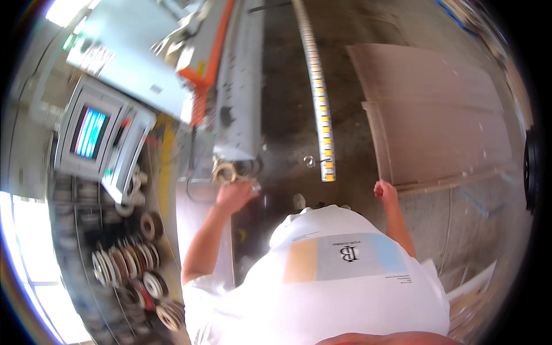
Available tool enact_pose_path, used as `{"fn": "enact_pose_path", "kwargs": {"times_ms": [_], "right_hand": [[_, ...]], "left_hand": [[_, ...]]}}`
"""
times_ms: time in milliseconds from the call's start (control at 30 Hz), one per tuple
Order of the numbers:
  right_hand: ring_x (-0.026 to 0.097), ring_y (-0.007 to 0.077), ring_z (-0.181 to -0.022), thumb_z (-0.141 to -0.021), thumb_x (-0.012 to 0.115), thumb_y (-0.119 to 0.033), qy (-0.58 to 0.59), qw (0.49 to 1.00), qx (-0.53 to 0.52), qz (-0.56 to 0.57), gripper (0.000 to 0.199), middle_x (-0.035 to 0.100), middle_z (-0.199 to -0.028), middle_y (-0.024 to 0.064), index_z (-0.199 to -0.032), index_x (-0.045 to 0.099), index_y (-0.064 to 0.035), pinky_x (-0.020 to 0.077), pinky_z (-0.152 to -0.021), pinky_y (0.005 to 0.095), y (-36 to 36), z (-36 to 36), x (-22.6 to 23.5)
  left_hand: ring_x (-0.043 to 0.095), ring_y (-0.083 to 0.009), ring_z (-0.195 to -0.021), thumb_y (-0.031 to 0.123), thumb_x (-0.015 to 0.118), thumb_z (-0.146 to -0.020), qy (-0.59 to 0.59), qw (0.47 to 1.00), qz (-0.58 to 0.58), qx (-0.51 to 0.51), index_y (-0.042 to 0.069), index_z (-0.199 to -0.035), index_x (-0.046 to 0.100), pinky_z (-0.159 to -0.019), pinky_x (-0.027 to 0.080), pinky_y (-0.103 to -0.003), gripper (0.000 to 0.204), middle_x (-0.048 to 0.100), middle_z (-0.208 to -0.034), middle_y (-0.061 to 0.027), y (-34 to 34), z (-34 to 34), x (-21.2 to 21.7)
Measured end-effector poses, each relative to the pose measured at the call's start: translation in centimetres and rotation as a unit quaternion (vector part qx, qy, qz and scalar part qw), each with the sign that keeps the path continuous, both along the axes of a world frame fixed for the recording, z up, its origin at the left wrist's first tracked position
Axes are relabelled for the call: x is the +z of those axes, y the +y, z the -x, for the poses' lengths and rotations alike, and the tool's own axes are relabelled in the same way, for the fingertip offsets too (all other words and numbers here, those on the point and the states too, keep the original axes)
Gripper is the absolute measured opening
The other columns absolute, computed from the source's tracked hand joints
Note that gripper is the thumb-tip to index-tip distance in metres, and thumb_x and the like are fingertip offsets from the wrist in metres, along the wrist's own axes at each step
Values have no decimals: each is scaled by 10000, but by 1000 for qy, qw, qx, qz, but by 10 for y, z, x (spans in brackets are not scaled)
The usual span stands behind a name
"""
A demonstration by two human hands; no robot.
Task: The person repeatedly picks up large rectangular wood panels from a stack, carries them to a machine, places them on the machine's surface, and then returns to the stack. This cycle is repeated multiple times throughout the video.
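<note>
My left hand (pixel 234 196) is at the near end of a long grey machine bed (pixel 238 135), just below a tan ring-shaped part (pixel 224 172). Its fingers look curled, and a small pale bit shows at their tips, too blurred to name. Whether the hand touches the ring I cannot tell. Out to the right, my right hand (pixel 384 190) is closed in a loose fist with nothing visible in it. In the picture it overlaps the near corner of a large brown board (pixel 437 115); contact cannot be made out.
A white strip with yellow marks (pixel 322 109) runs away ahead over dark floor. An orange-edged machine arm (pixel 198 86) and a control panel with a lit screen (pixel 89 132) stand left. Several rolls of edging (pixel 123 261) sit on a rack. A pale panel (pixel 201 230) lies under my left forearm.
</note>
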State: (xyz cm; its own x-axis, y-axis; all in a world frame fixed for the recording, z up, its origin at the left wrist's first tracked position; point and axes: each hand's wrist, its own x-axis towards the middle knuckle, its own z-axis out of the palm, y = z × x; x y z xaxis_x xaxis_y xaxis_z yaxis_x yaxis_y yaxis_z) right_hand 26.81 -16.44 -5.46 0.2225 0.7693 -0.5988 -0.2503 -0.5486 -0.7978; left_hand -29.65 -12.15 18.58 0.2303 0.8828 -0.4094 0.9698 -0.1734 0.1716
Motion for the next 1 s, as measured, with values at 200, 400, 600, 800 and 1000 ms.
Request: {"fn": "enact_pose_path", "kwargs": {"times_ms": [200,400,600,800,1000], "right_hand": [[693,351,-865,-929,623,-275,-402,810,419,-80,218,724,-934,161,-953,729,-86,556,-744,418,-50,39,-89],[670,388,-949,-911,613,-265,-360,831,423,-34,246,701,-1073,185,-1069,711,-104,549,-773,442,-99,-4,-136],[693,247,-865,-946,612,-316,-259,903,341,41,312,711,-1017,95,-1164,669,-99,539,-692,361,-78,29,-63],[673,162,-818,-962,621,-340,-129,977,98,138,308,694,-973,49,-1124,676,-85,520,-655,286,-61,86,20],[667,157,-831,-964,611,-311,-141,971,67,184,271,697,-975,37,-1089,696,-86,531,-682,307,-89,69,13]], "left_hand": [[641,-277,-1017,223,679,-808,56,932,-322,155,167,-949,749,-846,521,-442,167,690,-1060,-24,-3,213,-20],[667,-211,-775,208,733,-903,-199,749,-434,459,78,-1022,713,-712,508,-336,178,714,-911,-59,39,351,-49],[598,-100,-736,126,721,-943,-378,657,-476,445,16,-1049,668,-669,476,-260,162,680,-852,-2,117,424,-93],[712,-217,-841,367,657,-963,-65,749,-377,541,48,-1032,723,-735,540,-329,333,759,-887,-113,204,416,-93],[683,-318,-873,266,594,-948,-215,611,-391,654,8,-1149,644,-721,536,-449,331,696,-1027,-183,195,348,-170]]}}
